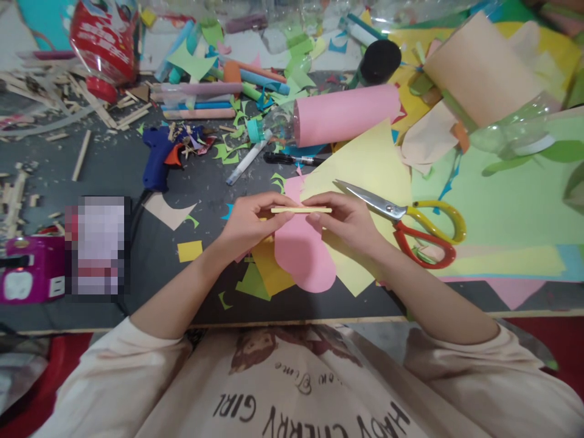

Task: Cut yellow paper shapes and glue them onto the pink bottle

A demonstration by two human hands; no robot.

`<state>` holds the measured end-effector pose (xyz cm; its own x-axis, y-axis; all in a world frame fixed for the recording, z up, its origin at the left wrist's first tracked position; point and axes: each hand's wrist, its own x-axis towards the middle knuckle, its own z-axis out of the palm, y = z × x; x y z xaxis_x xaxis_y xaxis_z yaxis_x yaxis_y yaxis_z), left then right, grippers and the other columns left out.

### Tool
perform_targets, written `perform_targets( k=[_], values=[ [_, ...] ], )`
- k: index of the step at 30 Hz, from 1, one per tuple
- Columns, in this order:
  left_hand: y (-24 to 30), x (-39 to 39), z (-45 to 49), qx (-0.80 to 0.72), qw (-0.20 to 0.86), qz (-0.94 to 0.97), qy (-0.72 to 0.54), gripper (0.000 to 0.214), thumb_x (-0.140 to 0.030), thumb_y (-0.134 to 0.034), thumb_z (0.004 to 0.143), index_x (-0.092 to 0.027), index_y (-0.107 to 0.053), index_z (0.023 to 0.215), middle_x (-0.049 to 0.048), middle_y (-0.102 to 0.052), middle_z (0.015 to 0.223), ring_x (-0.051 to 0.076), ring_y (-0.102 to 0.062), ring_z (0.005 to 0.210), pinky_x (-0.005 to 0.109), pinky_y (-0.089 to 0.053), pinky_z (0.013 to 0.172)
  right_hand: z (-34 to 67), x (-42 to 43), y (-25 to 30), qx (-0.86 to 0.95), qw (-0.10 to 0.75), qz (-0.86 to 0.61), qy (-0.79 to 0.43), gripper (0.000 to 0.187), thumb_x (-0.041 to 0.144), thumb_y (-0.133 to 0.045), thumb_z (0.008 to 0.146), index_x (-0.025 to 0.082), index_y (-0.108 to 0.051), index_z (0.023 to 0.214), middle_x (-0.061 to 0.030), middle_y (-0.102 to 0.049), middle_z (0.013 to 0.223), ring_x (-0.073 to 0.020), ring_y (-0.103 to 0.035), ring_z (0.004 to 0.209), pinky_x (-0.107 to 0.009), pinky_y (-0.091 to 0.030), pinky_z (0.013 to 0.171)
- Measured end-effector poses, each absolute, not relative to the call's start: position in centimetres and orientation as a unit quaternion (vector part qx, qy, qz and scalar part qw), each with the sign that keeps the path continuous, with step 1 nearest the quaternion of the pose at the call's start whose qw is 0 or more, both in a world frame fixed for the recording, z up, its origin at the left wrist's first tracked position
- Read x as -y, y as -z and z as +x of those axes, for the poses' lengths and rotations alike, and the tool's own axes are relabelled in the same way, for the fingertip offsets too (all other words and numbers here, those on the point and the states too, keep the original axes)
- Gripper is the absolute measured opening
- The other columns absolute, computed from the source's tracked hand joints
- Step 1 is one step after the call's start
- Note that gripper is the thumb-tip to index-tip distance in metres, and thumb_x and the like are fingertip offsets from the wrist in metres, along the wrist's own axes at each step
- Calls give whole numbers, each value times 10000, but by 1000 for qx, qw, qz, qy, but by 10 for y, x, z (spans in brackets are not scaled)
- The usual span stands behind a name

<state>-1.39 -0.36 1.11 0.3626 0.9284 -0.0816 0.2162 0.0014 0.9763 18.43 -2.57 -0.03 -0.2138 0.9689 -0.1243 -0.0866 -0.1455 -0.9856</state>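
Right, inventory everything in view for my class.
Strip: 1, pale yellow, centre
Cutout: 1, pink, beneath strip
Scissors: 1, red-yellow handles, right
Glue gun: 1, blue, left
Pens: 2, black, white, centre
Bottles: 3+, red, pink, peach, back
Cylinder: 1, black, back
Box: 1, purple, far left
Blurred item: 1, greyish, left
Rolls: several, mixed, back left
Sticks: many, tan, left
Paper: many, mixed, throughout
Table: 1, grey, underneath
Shirt: 1, white, bottom
Left hand, right hand: 2, bare, on strip

The glue gun (157, 155) lies left of the cutout (305, 258), scissors (398, 210) right on paper (360, 158), a bottle (347, 115) behind.
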Motion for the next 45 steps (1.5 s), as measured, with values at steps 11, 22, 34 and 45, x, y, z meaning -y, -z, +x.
perform_targets(
  k=[11, 22, 34, 45],
  values=[
    [-10, 0, -14, -448, 573, 589, -353, 298, -463, -778, 754, -184, -757, 853, 36, -721, 736, 134, -641, 649, 228, -484, 552, 186, 25, -1, 492, 461, -450, -586, 97, 314, -790, 773, 235, -761, 821, 20, -685, 703, -97, -547, 572, -277, -448, 591],
    [-12, 1, -13, -449, 612, 540, -363, 230, -360, -847, 668, -178, -792, 797, -15, -633, 591, 39, -412, 444, 175, -295, 402, 186, 28, 2, 455, 463, -451, -613, 45, 257, -775, 775, 247, -774, 818, 26, -694, 735, -97, -536, 609, -279, -425, 618],
    [-12, 2, -15, -466, 610, 545, -336, 354, -332, -814, 700, -170, -759, 1010, 52, -769, 902, 124, -685, 722, 180, -509, 611, 187, 28, 4, 463, 468, -439, -612, 64, 243, -770, 789, 264, -784, 849, 29, -711, 741, -84, -548, 596, -255, -420, 588],
    [-17, 7, -16, -442, 607, 567, -338, 589, -369, -777, 777, -218, -595, 1316, 63, -787, 977, 214, -733, 984, 222, -573, 750, 184, 29, 0, 483, 442, -464, -596, 138, 354, -779, 778, 233, -774, 845, -9, -735, 796, -94, -547, 591, -263, -431, 565]
  ],
)
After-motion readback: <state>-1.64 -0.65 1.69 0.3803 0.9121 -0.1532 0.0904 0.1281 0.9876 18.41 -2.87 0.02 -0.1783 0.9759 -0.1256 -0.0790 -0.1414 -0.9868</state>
